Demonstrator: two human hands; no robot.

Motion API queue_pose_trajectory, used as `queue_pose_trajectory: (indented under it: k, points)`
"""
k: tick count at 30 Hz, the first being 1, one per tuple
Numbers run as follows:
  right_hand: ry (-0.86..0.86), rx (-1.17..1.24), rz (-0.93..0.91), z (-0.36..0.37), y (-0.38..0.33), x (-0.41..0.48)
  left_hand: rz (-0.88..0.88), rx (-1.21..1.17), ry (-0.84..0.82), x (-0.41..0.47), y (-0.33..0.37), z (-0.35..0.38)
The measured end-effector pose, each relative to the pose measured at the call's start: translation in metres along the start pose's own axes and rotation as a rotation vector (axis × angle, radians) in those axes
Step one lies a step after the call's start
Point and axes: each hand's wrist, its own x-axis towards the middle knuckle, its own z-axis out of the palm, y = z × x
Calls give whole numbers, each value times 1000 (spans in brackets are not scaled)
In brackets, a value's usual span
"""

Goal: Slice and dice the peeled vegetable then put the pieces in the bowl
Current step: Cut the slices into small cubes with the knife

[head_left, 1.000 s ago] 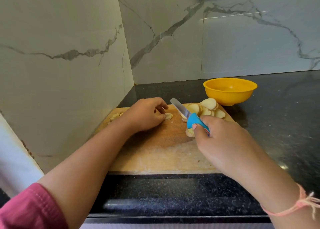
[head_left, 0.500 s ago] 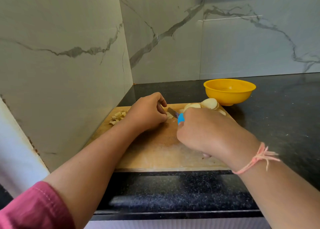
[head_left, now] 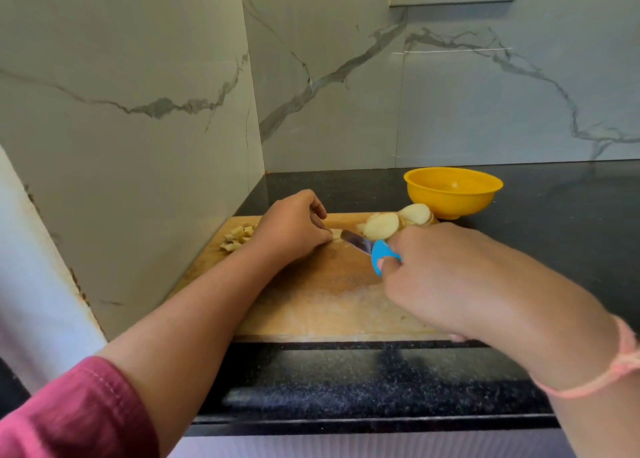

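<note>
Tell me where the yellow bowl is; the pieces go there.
In the head view the yellow bowl stands on the black counter, just beyond the cutting board's far right corner and the stacked slices.

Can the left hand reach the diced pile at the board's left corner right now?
Probably yes: the diced pile lies bare just left of the left hand, nothing between. But its fingers hold a slice against the knife, so they'd have to let go first.

Soft, even light is being reflected as glare off the counter (head_left: 346, 364); edges are being bent and slightly blurred.
</note>
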Motion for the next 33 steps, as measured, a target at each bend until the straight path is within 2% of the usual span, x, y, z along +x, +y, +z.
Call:
queue_pose_trajectory:
  k: [9, 15, 20, 26, 29, 33]
  points:
    - [72, 125, 107, 27, -10, 37, -75, 5, 14, 2, -2, 1]
    - [82, 59, 31, 25, -3, 27, -80, 7, 21, 3, -1, 1]
    - [-42, -60, 25, 7, 8, 1, -54, 8, 21, 2, -3, 0]
    - [85, 72, 64, 12, 18, 5, -45, -29, -2, 0, -3, -3]
    - [138, 47, 86, 22, 20, 11, -54, -47, -15, 0, -4, -1]
    - [118, 30, 68, 29, 11, 17, -33, -59, -67, 1, -4, -2]
